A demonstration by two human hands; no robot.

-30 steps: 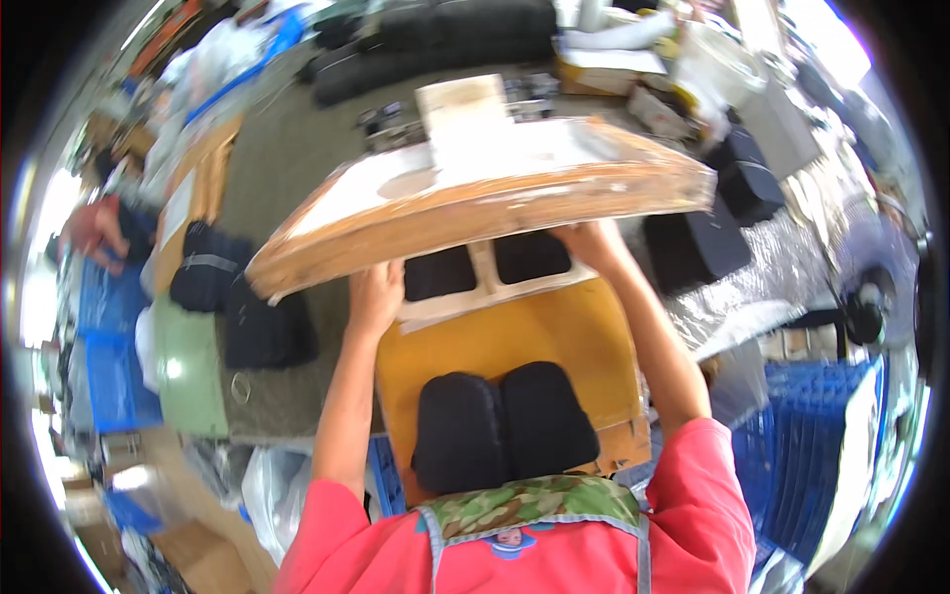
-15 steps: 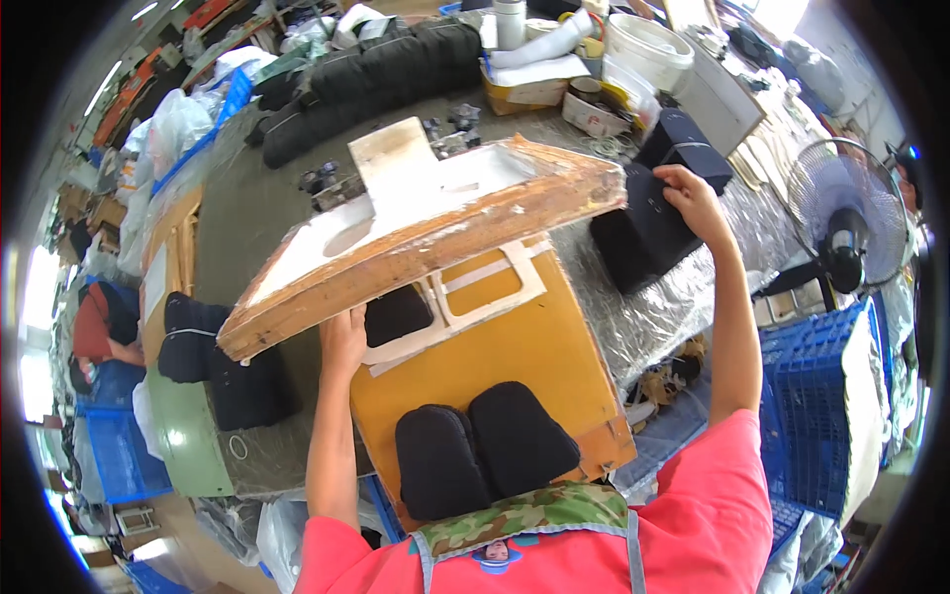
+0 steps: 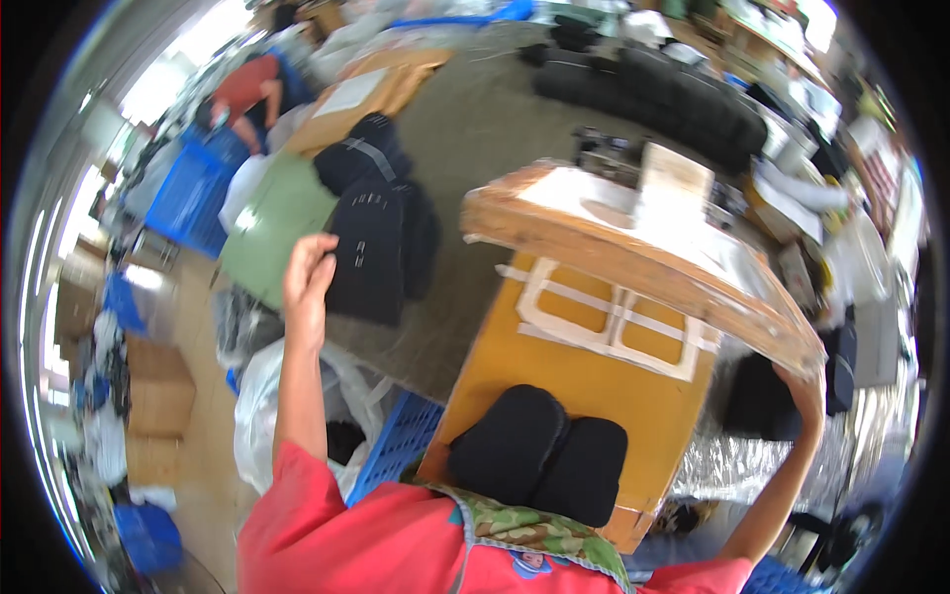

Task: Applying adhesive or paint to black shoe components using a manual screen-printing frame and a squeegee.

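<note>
At the left, my left hand [image 3: 309, 282] is held with fingers apart at the edge of a stack of black pads [image 3: 368, 247] bearing small pale marks. My right hand [image 3: 804, 394] is at the right end of a raised wooden-framed lid [image 3: 633, 243]; its fingertips are partly hidden there. Black pads [image 3: 760, 396] lie beside that hand. Under the lid, a yellow board [image 3: 594, 366] carries a white two-opening frame [image 3: 609, 342], with bare board showing through both openings. Two black pads [image 3: 539, 445] rest side by side on the board's near end.
A long row of black pads [image 3: 643, 94] lies across the back of the table [image 3: 465, 119]. Blue crates [image 3: 396, 445] and a clear plastic bag [image 3: 257, 426] stand below the near left edge. Another person [image 3: 245, 99] bends over at the far left. A white bucket [image 3: 856, 262] is at the right.
The view has swung left. My left hand has moved from under the lid to the left stack, and the black pad is gone from the frame's opening. My right hand has left the right stack's top.
</note>
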